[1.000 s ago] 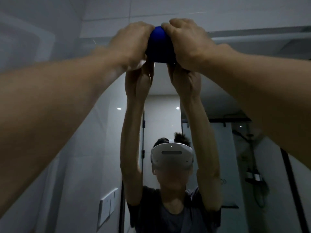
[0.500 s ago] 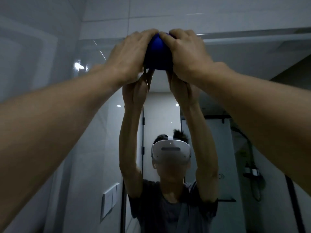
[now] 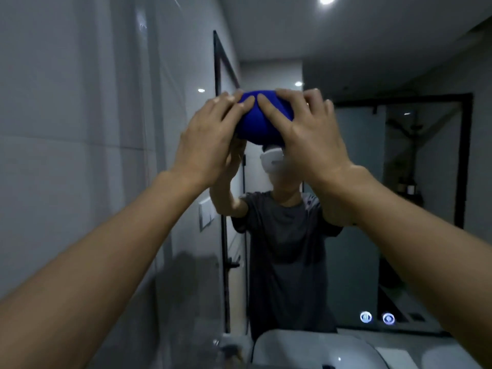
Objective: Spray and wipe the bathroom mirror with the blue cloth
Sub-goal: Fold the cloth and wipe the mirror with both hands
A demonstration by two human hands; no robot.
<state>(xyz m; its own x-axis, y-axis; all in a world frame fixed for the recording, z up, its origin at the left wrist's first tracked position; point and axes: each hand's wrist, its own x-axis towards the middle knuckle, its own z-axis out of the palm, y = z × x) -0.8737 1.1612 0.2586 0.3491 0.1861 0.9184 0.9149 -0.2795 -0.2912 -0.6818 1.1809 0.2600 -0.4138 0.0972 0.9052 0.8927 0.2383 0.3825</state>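
Pressing blue cloth against mirror, unlabelled.

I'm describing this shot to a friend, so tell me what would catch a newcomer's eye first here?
The bright blue cloth stands out at centre, pressed against the mirror by the left hand and right hand together. Behind it, the mirror shows the person's reflection in a dark T-shirt with arms raised. Below, a white sink sits at the bottom edge.
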